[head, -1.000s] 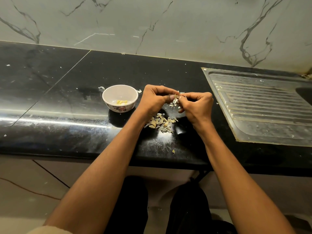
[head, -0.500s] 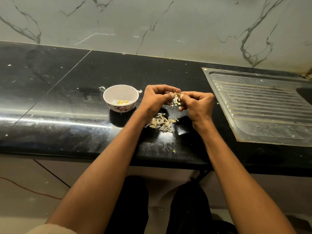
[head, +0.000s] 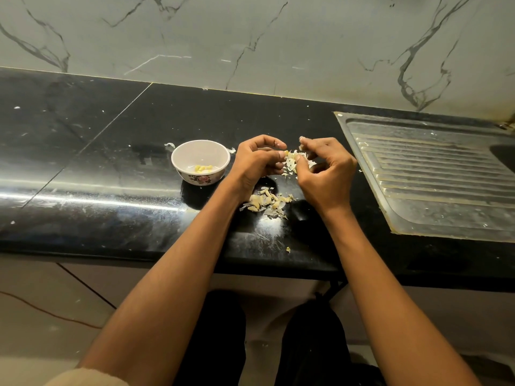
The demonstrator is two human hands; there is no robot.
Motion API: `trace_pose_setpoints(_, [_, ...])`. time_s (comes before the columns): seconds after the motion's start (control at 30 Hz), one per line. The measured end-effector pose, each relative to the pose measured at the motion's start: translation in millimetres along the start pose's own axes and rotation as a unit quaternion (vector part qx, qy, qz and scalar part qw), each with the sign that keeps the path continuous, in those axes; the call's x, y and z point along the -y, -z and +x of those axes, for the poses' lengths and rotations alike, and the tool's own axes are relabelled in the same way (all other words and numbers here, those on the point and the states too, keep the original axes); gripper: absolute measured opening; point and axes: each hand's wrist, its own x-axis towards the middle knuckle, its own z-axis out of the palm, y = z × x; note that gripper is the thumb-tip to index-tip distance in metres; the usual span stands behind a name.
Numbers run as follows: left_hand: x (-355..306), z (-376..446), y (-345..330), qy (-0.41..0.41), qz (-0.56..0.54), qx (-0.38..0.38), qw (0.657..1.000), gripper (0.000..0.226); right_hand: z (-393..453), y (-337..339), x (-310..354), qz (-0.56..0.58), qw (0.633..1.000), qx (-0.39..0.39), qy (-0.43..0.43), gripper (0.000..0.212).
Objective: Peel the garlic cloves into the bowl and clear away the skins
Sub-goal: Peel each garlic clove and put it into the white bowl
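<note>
garlic clove (head: 293, 160) pinched between curled fingers of left hand (head: 257, 162) and right hand (head: 324, 169).

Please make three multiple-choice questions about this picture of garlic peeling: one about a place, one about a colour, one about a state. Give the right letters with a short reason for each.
1. Where does the bowl stand?
A. beside the left hand, on its outer side
B. on the steel drainboard
C. on the floor

2. What colour is the counter?
A. white
B. black
C. red

3. What are the two hands doing?
A. lying flat on the counter
B. lifting the bowl
C. pinching one garlic piece between them

Answers:
1. A: the bowl stands on the counter just beyond the left hand, far from the drainboard.
2. B: the glossy top is black.
3. C: the fingers of the left hand and the right hand curl round the garlic, above the pile of skins.
</note>
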Motion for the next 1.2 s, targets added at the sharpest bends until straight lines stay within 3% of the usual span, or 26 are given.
trace_pose_setpoints(0.17, [1,0,0,0.011,0.003,0.012,1.0,0.012,-4,-1,1,-0.043,0.997,0.038,0.06,0.018])
trace_pose_setpoints(0.4, [3,1,2,0.021,0.014,0.004,1.0,0.007,-5,-1,1,-0.058,0.996,0.04,0.061,0.011])
trace_pose_setpoints(0.93, [7,1,-2,-0.059,0.105,-0.045,0.992,0.009,-5,3,10,-0.068,0.996,0.053,0.035,0.008])
trace_pose_setpoints(1.2, [8,-1,-5,-0.094,0.122,-0.043,0.987,0.008,-4,1,9,-0.023,0.998,0.041,-0.033,0.008])
